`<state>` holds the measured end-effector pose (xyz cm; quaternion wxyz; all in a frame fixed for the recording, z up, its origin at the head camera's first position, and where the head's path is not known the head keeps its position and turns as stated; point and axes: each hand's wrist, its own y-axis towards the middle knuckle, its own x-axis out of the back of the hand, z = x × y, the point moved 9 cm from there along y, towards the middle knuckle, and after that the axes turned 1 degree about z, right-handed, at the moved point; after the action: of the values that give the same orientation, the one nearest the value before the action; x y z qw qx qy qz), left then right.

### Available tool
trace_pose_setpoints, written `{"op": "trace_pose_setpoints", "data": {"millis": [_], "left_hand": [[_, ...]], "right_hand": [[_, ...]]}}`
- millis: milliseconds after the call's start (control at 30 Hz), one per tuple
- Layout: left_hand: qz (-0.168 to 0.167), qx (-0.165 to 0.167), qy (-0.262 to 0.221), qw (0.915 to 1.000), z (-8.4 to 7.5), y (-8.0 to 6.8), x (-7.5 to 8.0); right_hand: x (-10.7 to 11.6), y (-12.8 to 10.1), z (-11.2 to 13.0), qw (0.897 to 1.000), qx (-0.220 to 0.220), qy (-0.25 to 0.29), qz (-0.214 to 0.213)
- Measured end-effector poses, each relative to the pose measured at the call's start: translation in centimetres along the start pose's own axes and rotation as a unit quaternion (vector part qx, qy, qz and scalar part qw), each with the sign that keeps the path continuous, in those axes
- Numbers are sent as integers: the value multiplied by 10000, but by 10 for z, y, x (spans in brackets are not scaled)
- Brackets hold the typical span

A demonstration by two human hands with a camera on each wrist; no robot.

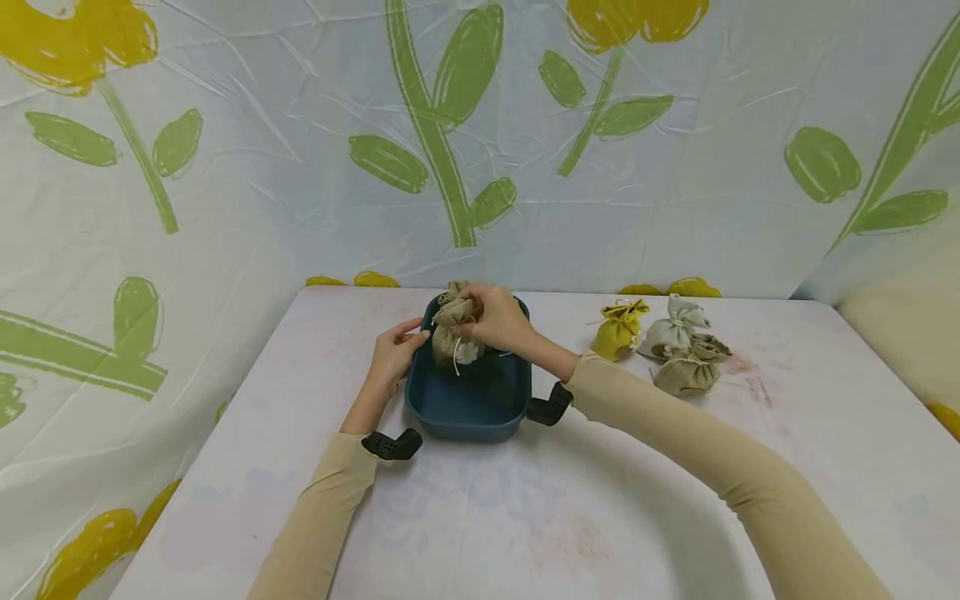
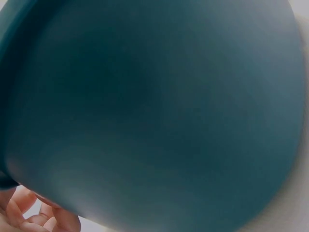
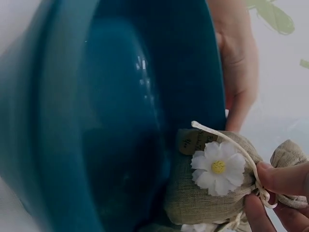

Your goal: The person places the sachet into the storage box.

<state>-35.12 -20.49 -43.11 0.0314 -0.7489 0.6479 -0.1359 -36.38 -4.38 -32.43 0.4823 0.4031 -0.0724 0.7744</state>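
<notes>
At the far end of the blue bin point(image 1: 468, 433), the right hand point(image 1: 498, 317) pinched the neck of a flowered linen pouch point(image 1: 444, 346). The left hand point(image 1: 393, 357) touched the bin's left side, its grip unclear; yellow pouch point(image 1: 618, 337), grey pouch point(image 1: 670, 333) and tan pouch point(image 1: 686, 376) sat rightward on the table point(image 1: 600, 517).
</notes>
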Motion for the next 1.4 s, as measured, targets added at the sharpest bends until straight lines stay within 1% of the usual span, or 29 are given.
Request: {"op": "trace_pose_setpoints", "data": {"millis": [200, 367, 533, 633, 833, 967, 1067, 1167, 1333, 1400], "left_hand": [[-33, -14, 37, 10000, 0, 1, 0], [-33, -62, 8, 10000, -1, 1, 1], [-48, -51, 37, 10000, 1, 1, 2], [-54, -77, 52, 9999, 1, 3, 1], [-71, -95, 39, 9999, 2, 4, 0], [-90, -173, 44, 9998, -1, 0, 0], [-79, -200, 49, 9998, -2, -1, 0], [-57, -152, 88, 9998, -1, -2, 0], [-38, -14, 179, 9998, 0, -1, 0], [-46, -21, 180, 9998, 0, -1, 0]], "right_hand": [[-10, -1, -2, 9992, 144, -312, 222], [-13, -1, -8, 9981, -27, -414, 463], [-13, -2, -12, 9967, -247, -333, 698], [-10, -3, -13, 9964, -307, -281, 742], [0, -10, -11, 9973, -334, -271, 595], [7, -16, -7, 9977, -230, -458, 446], [13, -23, -5, 9977, -131, -613, 272], [19, -31, -3, 9971, -60, -752, 82], [32, -47, 2, 9927, 106, -1164, -313], [38, -54, 3, 9897, 183, -1328, -505]]}}
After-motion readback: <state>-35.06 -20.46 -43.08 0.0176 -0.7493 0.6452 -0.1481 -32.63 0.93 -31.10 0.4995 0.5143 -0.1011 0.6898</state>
